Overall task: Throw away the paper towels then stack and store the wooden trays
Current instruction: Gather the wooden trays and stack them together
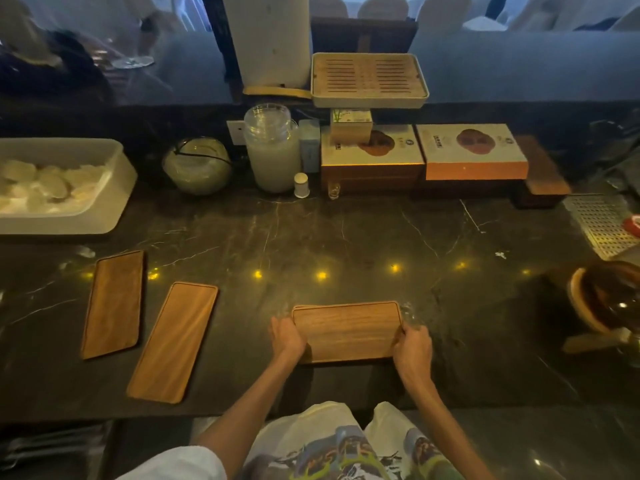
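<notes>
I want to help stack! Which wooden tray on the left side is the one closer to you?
Look at the dark marble counter, left of the hands. Two long wooden trays lie there side by side. The nearer tray is the right one, tilted, with a raised rim; the farther tray lies nearer the white tub.

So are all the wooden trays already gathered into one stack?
No: two wooden trays lie apart, flat on the counter at the left, while both hands grip the tray stack.

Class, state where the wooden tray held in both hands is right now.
In the head view it sits low and centre on the dark marble counter, gripped at its ends by the left hand and right hand: the held tray.
</notes>
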A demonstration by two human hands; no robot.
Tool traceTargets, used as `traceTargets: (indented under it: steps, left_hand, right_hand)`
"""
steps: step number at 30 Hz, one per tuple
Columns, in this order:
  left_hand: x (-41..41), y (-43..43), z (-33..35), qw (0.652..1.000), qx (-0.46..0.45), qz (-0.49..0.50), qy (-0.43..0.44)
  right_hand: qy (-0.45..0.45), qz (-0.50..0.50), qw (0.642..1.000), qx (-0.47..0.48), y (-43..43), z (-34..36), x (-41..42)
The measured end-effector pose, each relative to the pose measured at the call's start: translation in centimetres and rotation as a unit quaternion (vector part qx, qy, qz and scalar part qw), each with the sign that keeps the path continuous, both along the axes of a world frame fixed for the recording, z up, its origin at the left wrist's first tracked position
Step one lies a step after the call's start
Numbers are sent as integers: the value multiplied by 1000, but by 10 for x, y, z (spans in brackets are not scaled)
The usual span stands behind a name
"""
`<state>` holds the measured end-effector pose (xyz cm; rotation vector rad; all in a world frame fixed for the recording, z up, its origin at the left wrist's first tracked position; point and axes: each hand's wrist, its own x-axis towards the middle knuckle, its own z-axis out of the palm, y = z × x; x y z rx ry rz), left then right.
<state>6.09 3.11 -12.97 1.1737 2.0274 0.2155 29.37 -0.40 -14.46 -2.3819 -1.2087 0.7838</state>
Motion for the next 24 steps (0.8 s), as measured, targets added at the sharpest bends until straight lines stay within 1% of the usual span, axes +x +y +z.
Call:
traceTargets:
  steps: [2,6,10,14,16,21,24]
  left_hand:
    - [-1,2,-2,1000,-2,2,7]
    - [-2,4,-5,1000,7,-2,8]
    - [-4,4,-4,1000,21,-9,3]
    - [-5,4,-5,998,51,-11,-22]
    - [-7,5,-6,998,57,-4,-35]
    - [-14,4,-9,995,50,5,-81]
    - [-20,3,-8,993,52,1,-109]
  right_hand:
    - [4,-17,1000,-5,3,0,-3]
    - [-22,14,1000,-15,0,0,-7]
    - [-20,21,999,-25,2,1,-3]
    - [-21,41,999,-23,2,4,-2]
    - [-7,45,999,-21,1,5,-1]
    - [43,28,998,-35,2,11,-1]
    - [36,22,997,-60,6,14,-2]
